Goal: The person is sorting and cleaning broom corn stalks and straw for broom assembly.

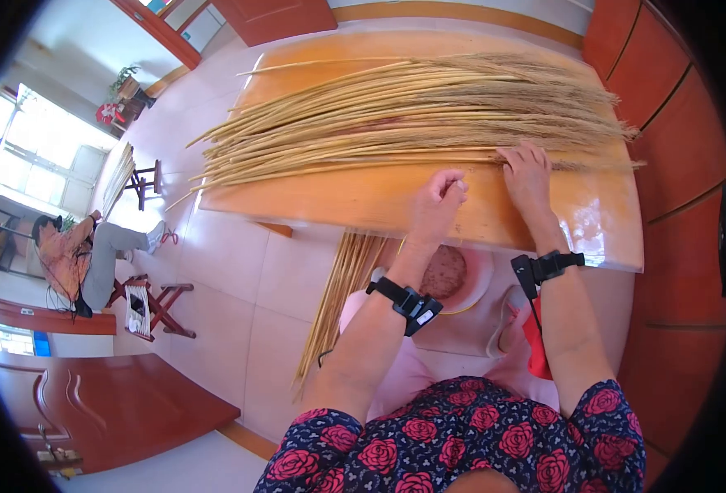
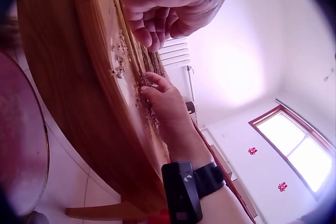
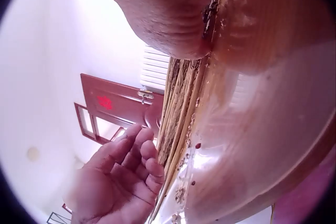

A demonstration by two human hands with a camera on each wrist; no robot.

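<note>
A wide layer of long broomcorn stalks point(image 1: 322, 123) lies across the wooden table, with feathery heads toward the right. At the near side of the layer, my right hand point(image 1: 529, 182) pinches a stalk beside its head between thumb and fingers. My left hand point(image 1: 439, 205) hovers over the near table edge, left of the right hand, its fingers loosely curled. The right wrist view shows the left palm point(image 3: 123, 190) with nothing in it. Small dark seeds and husks point(image 2: 119, 58) are scattered on the tabletop beside the stalks.
Below the table edge stands a basin point(image 1: 480, 283) with reddish-brown contents. More stalks point(image 1: 342, 287) lean beside my leg. To the left, another person point(image 1: 71, 259) sits holding stalks near a folding stool point(image 1: 153, 308). Red cabinets point(image 1: 679, 205) stand close on the right.
</note>
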